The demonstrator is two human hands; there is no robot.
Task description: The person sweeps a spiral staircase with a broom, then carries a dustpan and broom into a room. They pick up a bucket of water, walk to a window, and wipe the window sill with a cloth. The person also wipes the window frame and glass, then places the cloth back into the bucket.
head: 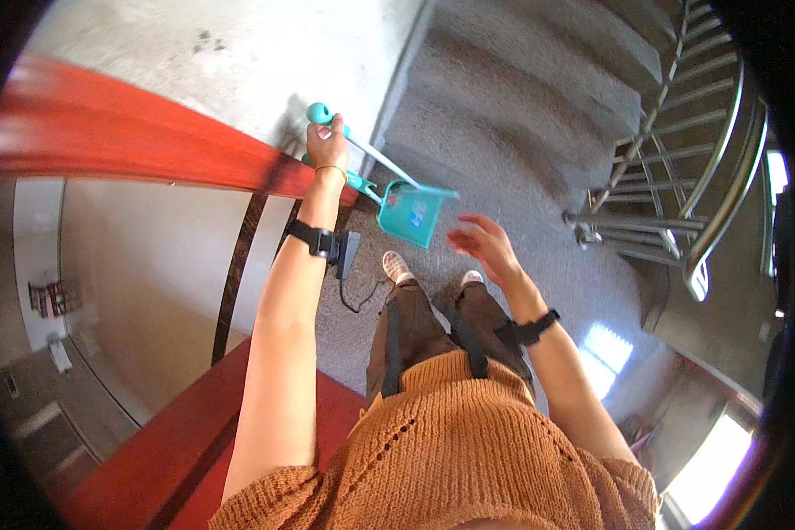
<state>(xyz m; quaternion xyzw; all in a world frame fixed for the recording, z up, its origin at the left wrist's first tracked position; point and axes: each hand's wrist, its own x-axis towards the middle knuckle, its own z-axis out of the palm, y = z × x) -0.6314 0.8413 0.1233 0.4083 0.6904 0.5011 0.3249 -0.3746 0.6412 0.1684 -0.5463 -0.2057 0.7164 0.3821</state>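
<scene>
My left hand is closed around the teal grip of a white pole. The grip ends in a round teal knob. From the hand the pole slants down to a teal plastic dustpan, which bears a sticker. Behind my left wrist a second teal handle also runs towards the dustpan; whether the hand holds it too is hidden. My right hand is held in the air to the right of the dustpan. It is empty, slightly blurred, its fingers loosely curled and apart.
An orange-red door frame stands at the left, with a doorway into a room below it. Concrete stairs lie ahead right, beside a metal railing. My feet stand on a grey concrete floor.
</scene>
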